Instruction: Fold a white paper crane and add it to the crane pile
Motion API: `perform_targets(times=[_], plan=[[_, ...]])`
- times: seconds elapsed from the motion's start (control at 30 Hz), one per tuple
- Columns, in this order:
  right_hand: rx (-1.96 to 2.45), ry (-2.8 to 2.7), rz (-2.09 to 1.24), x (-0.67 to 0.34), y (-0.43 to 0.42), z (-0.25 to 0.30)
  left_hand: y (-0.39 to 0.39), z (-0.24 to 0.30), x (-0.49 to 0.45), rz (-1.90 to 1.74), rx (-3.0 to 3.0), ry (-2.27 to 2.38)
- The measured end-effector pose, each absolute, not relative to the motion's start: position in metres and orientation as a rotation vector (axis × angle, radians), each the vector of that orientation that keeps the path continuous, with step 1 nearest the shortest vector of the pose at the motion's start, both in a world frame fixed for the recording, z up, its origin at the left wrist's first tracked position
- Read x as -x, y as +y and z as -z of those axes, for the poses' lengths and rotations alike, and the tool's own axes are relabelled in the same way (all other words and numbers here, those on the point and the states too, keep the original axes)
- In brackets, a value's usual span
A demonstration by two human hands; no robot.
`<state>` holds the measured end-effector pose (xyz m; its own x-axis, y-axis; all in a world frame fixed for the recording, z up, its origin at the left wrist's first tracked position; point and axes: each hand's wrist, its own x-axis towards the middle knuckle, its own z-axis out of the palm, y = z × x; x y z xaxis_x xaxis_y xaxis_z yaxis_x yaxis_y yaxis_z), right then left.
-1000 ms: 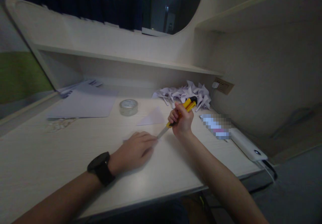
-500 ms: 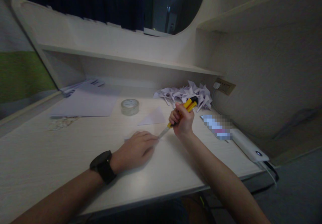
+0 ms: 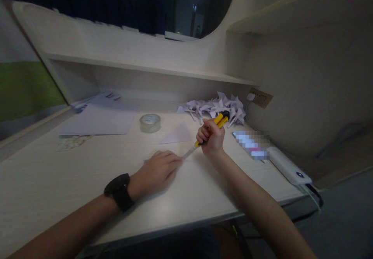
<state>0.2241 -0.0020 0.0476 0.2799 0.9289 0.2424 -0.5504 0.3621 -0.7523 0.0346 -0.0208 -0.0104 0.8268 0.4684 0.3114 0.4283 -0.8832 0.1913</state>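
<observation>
My right hand (image 3: 212, 136) is wrapped round a yellow and black utility knife (image 3: 219, 120). Its blade is out and slants down left, the tip beside the fingertips of my left hand (image 3: 159, 170). That left hand lies flat, palm down, fingers stretched out. From under it peeks a thin edge of paper (image 3: 146, 160); the rest is covered. Just beyond the hands lies a triangular piece of white paper (image 3: 177, 134). A roll of clear tape (image 3: 150, 123) rests on its side behind my left hand.
A heap of folded white paper pieces (image 3: 214, 107) sits at the back. To the left are white sheets (image 3: 97, 117) with small pale scraps (image 3: 74, 142) before them. A phone (image 3: 250, 144) and a white power bank (image 3: 288, 167) with cables lie along the right edge.
Hardly anything differs. Both hands and the knife keep their places; the view has shifted very slightly.
</observation>
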Motion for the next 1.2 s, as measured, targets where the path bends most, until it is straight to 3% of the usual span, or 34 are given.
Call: perform_targets(times=[0.7, 1.2], plan=[[0.604, -0.776, -1.064, -0.224, -0.004, -0.046, 0.001, 0.019, -0.033, -0.695, -2.817, 0.648], [0.606, -0.759, -1.068, -0.224, -0.006, -0.048, -0.001, 0.013, -0.043, -0.323, -3.355, 0.581]])
